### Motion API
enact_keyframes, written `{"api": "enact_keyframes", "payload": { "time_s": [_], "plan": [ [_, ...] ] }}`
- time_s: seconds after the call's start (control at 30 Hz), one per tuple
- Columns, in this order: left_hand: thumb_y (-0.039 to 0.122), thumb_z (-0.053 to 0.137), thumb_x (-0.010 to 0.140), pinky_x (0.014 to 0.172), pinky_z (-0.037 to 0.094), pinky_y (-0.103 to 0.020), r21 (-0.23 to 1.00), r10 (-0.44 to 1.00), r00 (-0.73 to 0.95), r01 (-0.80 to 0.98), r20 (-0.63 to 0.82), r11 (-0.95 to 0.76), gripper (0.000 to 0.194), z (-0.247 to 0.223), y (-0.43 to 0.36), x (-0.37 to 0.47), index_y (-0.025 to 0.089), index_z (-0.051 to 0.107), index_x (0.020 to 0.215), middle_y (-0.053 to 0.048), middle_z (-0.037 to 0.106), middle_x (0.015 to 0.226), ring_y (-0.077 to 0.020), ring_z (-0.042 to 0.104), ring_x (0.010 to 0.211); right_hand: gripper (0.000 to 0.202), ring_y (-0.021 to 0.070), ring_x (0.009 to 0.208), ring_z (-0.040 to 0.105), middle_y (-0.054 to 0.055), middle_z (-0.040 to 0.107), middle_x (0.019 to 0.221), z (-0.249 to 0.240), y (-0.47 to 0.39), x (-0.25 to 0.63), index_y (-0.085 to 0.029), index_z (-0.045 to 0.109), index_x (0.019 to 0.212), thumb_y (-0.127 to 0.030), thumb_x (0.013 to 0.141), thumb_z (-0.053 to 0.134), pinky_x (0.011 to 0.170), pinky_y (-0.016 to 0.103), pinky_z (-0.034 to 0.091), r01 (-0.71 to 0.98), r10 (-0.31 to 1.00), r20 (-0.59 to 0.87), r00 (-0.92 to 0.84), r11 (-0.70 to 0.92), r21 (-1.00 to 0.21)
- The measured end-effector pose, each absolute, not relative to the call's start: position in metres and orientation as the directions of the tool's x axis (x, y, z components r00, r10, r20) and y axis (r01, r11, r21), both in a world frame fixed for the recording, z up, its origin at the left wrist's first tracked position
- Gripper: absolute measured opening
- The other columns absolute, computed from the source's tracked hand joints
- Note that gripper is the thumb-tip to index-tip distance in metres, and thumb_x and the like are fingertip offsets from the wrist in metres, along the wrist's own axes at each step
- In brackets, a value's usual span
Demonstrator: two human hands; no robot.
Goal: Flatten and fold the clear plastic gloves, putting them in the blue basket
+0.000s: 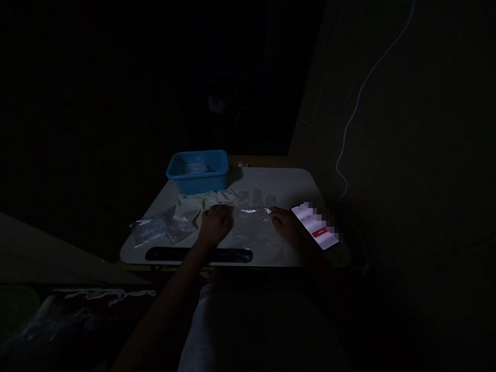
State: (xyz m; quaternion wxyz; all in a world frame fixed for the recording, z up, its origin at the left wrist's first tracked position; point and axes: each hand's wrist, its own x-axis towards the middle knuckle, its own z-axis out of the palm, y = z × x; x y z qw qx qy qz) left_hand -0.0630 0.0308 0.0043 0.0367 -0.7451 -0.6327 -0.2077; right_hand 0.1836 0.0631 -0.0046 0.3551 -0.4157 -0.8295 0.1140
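Note:
A clear plastic glove (250, 222) lies spread on the white table, its finger shapes pointing away from me. My left hand (216, 225) is closed at the glove's left edge, with the fingertips partly hidden. On the opposite edge, my right hand (284, 225) pinches the thin plastic between thumb and fingers. Crumpled pale material (189, 206), perhaps cloth or paper, sits just beyond my left hand. Farther left is a flat clear plastic packet (153, 230).
A blue basin (201, 182) with a pale packet inside stands at the table's (279, 178) back left. A lit phone (315, 227) lies at the right edge. Along the front runs a dark slot (166, 254). A white cable (358, 98) hangs at right; the surroundings are very dark.

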Motion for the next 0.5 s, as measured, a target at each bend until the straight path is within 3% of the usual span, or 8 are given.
{"api": "enact_keyframes", "payload": {
  "time_s": [0.27, 0.5],
  "plan": [
    [0.03, 0.036, 0.081, 0.094, 0.04, -0.04, 0.365, 0.847, 0.143, 0.857, 0.511, -0.365, 0.04, -0.005, 0.035, -0.072, 0.015, 0.054, 0.112, -0.011, 0.055, 0.117, -0.0232, 0.048, 0.11, 0.027, 0.0163, 0.096, 0.06, 0.004, 0.066, 0.1, -0.007, 0.064, 0.184, -0.021, 0.066, 0.085, -0.009, 0.076, 0.044, 0.086, 0.03, 0.046, 0.609, 0.763, 0.501, -0.408, 0.637, -0.473],
    [0.037, 0.041, 0.083, 0.096, 0.039, -0.043, 0.217, 0.781, 0.364, 0.823, 0.508, -0.525, 0.051, 0.001, 0.024, -0.059, 0.012, 0.039, 0.127, -0.016, 0.047, 0.127, -0.0262, 0.043, 0.118, 0.026, 0.0171, 0.092, 0.061, 0.008, 0.066, 0.098, -0.008, 0.065, 0.183, -0.016, 0.066, 0.086, -0.009, 0.076, 0.043, 0.084, 0.03, 0.046, 0.607, 0.747, 0.514, -0.421, 0.653, -0.453]
  ]
}}
